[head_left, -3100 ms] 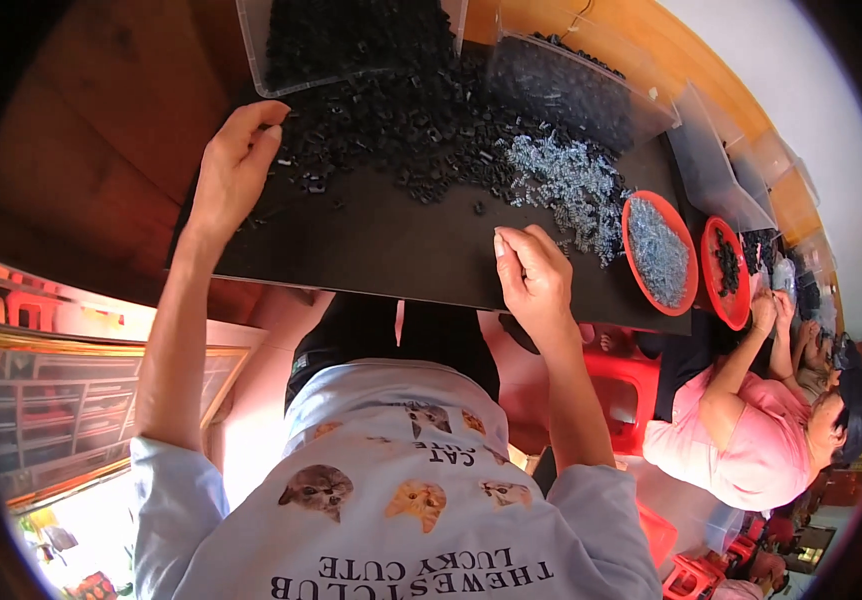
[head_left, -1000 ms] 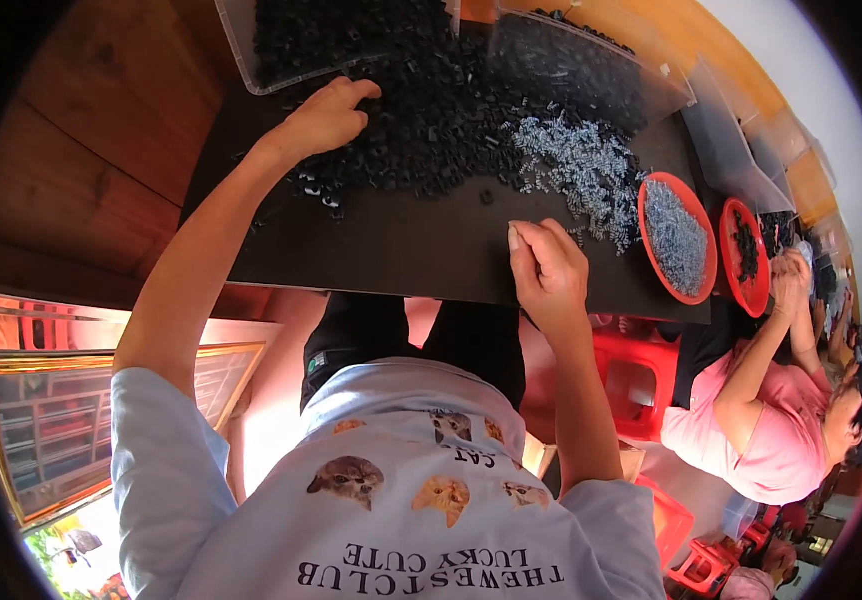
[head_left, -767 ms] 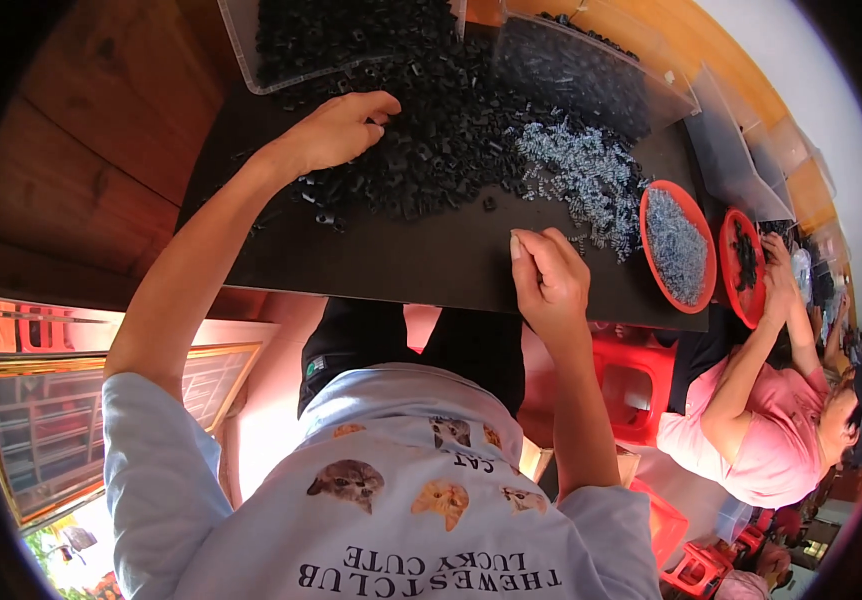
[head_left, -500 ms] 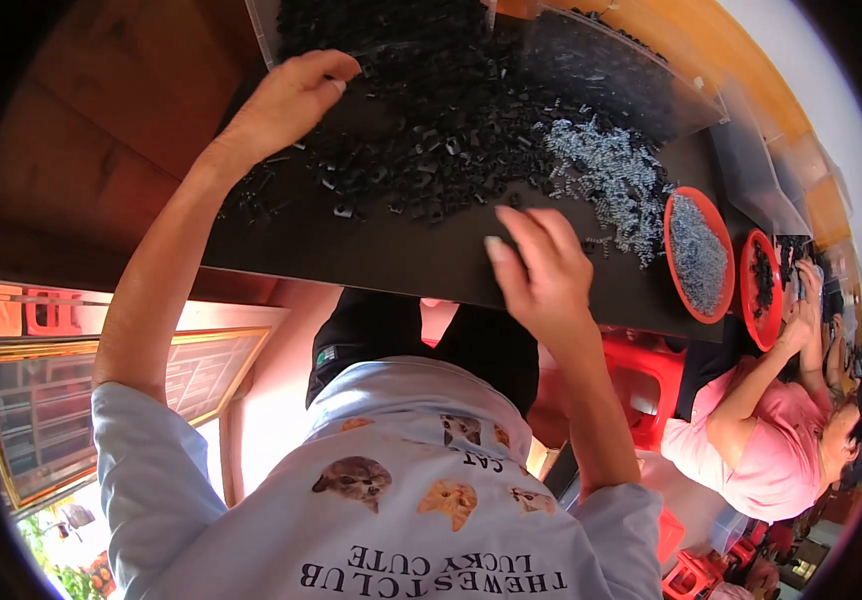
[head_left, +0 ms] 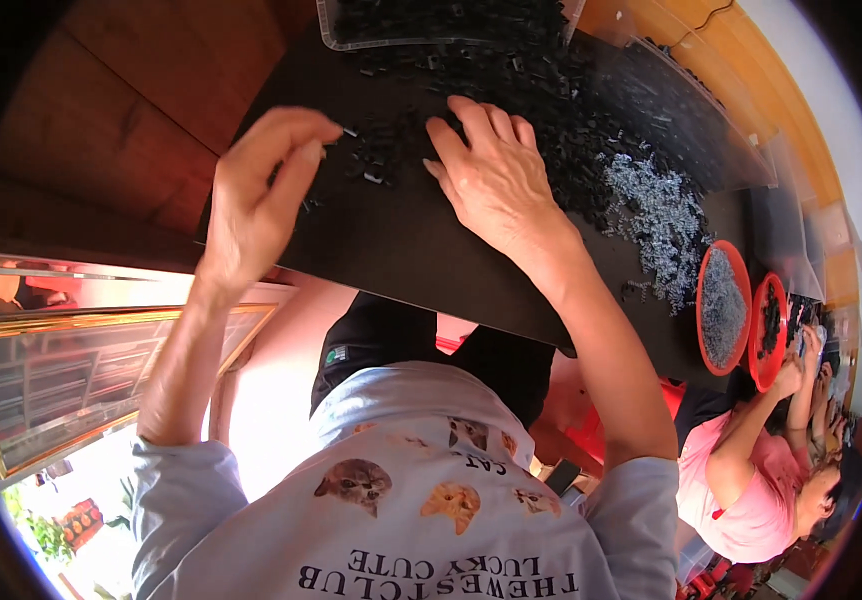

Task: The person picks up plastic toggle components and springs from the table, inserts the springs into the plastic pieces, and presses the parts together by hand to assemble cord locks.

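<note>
My left hand (head_left: pixel 266 195) is over the left part of the dark table (head_left: pixel 401 250), its thumb and forefinger drawn close together. A small dark piece with a bright edge shows at the fingertip; whether it is pinched or lies behind cannot be made out. Beside it lies a small cluster of black plastic parts (head_left: pixel 376 155). My right hand (head_left: pixel 496 180) is open, palm down, fingers bent and spread at the left edge of the larger heap of black parts (head_left: pixel 591 130). Its palm hides whatever lies underneath. Small metal springs (head_left: pixel 651 205) lie heaped right of that hand.
A clear bin (head_left: pixel 381 42) of black parts stands at the back, with another clear bin (head_left: pixel 741 165) behind the springs. Right are a red bowl (head_left: pixel 703 330) of springs and a red bowl (head_left: pixel 781 345) of black pieces. A pink-shirted co-worker (head_left: pixel 751 490) sits beyond.
My right hand has moved forward and left, from the near edge onto the black parts. My left hand has come nearer to me. Black parts near the middle have shifted, and the view has turned.
</note>
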